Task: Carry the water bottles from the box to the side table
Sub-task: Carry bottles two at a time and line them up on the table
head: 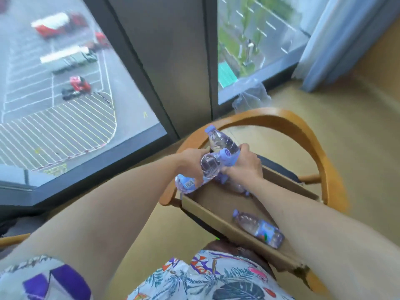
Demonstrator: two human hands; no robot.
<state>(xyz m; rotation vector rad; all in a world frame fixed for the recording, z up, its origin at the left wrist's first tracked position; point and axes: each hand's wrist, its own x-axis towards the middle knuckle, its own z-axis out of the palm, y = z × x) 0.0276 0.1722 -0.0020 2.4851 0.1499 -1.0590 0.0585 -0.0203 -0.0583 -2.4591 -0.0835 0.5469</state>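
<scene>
Above a shallow brown cardboard box (207, 211) resting on a curved wooden armchair (307, 135), the left hand (190, 161) and right hand (244, 164) each have fingers clenched around clear purple-capped plastic water bottles (220, 144), while another bottle (258, 228) lies inside the box

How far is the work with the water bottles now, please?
No side table is in view, so nothing shows as delivered. In hand: the left hand and right hand grip bottles above the cardboard box. Left: one bottle lies in the box.
</scene>
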